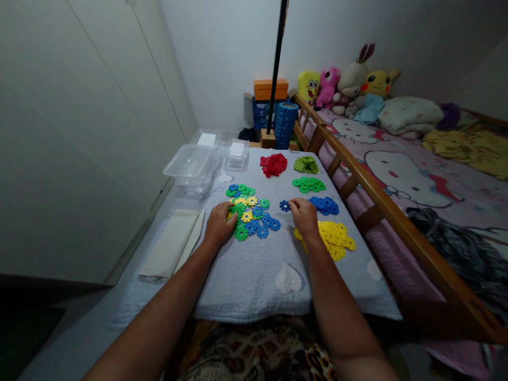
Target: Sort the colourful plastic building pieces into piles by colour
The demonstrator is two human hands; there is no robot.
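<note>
A mixed pile of flower-shaped, notched plastic building discs (252, 227) in blue, green and yellow lies mid-table. My left hand (219, 225) is at its left edge, thumb and fingers curled about a green disc (239, 208); the fingertips are partly hidden. Between the pile and the sorted heaps, my right hand (305, 216) pinches a blue disc (284, 206) by its edge. Just right of that hand is a blue heap (327, 206). A yellow heap (335, 241) lies beneath and beside my right wrist. Further back sit green (308, 184), olive-green (306, 164) and red (273, 164) heaps.
Clear plastic containers (189, 161) stand at the table's back left, two with white labels. A folded cream cloth (170, 243) lies at the left. A wooden bed rail (357, 182) runs along the right side. Behind the table are a dark pole (277, 69) and a blue roller (284, 126).
</note>
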